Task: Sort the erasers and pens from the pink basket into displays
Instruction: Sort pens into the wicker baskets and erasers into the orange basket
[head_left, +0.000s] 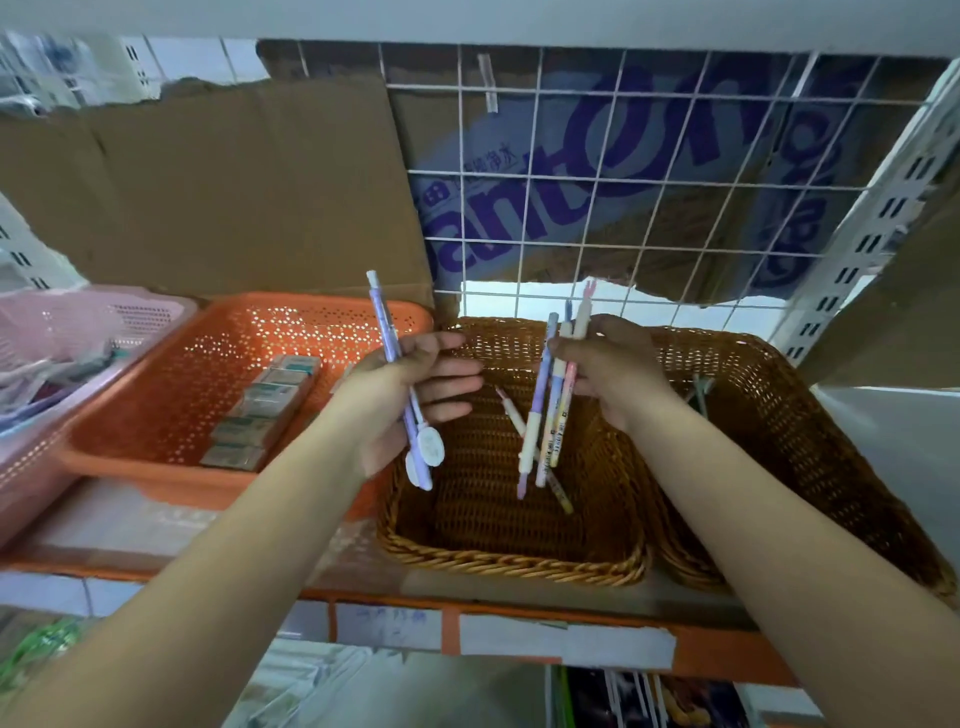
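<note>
two bare forearms (234, 571) reach in over the shelf edge (519, 613). the left hand (410, 395) holds a purple pen (384, 332) tucked under its thumb, white round end hanging down, the other fingers loose. the right hand (618, 369) pinches a bunch of pens (553, 415) by their tops, tips dangling over the wicker basket (509, 564), where a few loose pens (511, 410) lie on the bottom. just left of it sits an orange tray (156, 467) with a row of erasers (265, 405). the pink basket (31, 467) stands at the far left, beside the tray.
</note>
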